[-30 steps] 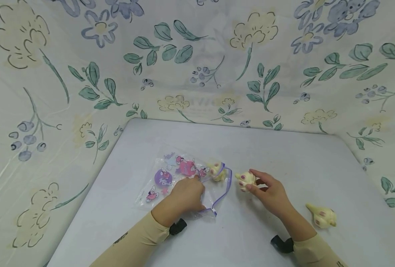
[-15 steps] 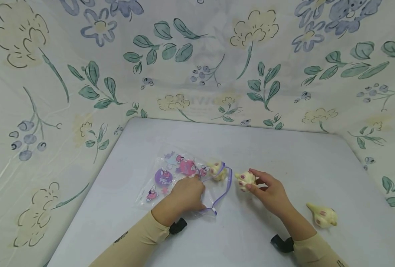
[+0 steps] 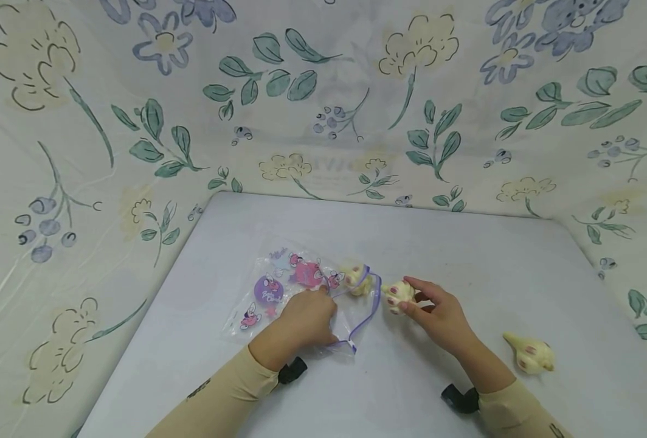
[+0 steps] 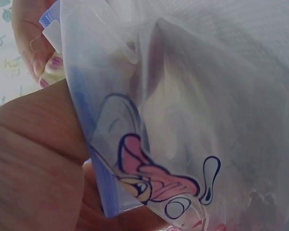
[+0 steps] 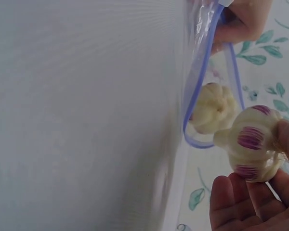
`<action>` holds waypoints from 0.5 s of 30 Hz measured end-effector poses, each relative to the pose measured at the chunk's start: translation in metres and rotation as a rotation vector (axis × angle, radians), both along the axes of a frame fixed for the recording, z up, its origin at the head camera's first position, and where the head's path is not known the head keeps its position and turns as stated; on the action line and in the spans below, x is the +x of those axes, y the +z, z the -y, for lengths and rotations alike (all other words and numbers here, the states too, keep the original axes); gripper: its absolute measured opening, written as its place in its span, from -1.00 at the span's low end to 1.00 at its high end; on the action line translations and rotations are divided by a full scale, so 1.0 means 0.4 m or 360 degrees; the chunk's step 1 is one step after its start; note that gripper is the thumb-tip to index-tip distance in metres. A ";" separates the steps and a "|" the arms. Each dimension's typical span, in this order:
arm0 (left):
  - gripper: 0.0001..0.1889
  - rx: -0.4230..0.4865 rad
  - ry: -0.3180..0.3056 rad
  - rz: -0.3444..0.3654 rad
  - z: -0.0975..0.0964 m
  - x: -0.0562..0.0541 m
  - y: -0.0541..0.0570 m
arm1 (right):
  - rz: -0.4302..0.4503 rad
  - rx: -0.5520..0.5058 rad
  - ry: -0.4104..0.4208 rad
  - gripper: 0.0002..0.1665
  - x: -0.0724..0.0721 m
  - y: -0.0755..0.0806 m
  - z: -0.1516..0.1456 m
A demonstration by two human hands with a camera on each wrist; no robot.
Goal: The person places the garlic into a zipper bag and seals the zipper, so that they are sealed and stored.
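Observation:
A clear plastic zip bag [image 3: 269,291] with pink and purple cartoon prints lies on the table, its purple-edged mouth gaping to the right. At that mouth my left hand [image 3: 306,317] grips the bag, the edge between thumb and fingers in the left wrist view. One garlic bulb [image 5: 213,108], white with purple marks, lies inside just behind the opening. My right hand [image 3: 441,313] pinches a second garlic bulb [image 3: 399,296] between thumb and fingers, its stem end pointing at the bag mouth. In the right wrist view this bulb [image 5: 253,142] overlaps the purple rim.
A third garlic bulb [image 3: 534,356] lies on the white table [image 3: 455,249] to the right of my right forearm. Black wrist mounts [image 3: 292,370] stick out below both sleeves. A floral cloth [image 3: 334,91] hangs behind and beside the table.
My right hand has moved slightly left with its garlic bulb, bringing it close to the bag's purple rim. The left hand and the bag have hardly moved.

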State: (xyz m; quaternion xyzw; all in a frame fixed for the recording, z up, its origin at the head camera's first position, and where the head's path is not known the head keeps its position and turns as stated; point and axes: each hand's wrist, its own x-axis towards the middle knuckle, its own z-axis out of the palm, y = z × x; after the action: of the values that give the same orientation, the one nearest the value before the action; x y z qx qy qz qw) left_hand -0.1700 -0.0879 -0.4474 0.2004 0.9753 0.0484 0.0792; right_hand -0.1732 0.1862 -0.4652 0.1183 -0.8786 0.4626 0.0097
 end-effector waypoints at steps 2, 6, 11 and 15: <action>-0.62 0.0000 -0.0002 0.0000 0.000 0.000 0.000 | 0.0000 0.0010 0.0006 -0.36 -0.001 0.000 0.003; -0.61 -0.0008 0.0004 0.0005 0.000 0.000 0.000 | 0.0000 0.0010 0.0012 -0.36 -0.002 0.000 0.008; -0.61 -0.0014 0.0012 0.0022 -0.001 0.001 0.002 | 0.0017 0.0003 0.0018 -0.35 -0.001 0.000 0.013; -0.61 -0.0015 0.0008 0.0020 -0.001 0.002 0.002 | 0.0031 -0.0003 0.0032 -0.36 0.000 0.001 0.015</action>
State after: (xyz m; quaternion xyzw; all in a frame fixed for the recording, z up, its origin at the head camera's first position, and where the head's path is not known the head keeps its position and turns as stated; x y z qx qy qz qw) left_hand -0.1693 -0.0875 -0.4468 0.1971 0.9755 0.0453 0.0863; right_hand -0.1731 0.1801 -0.4647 0.1227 -0.8770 0.4645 -0.0036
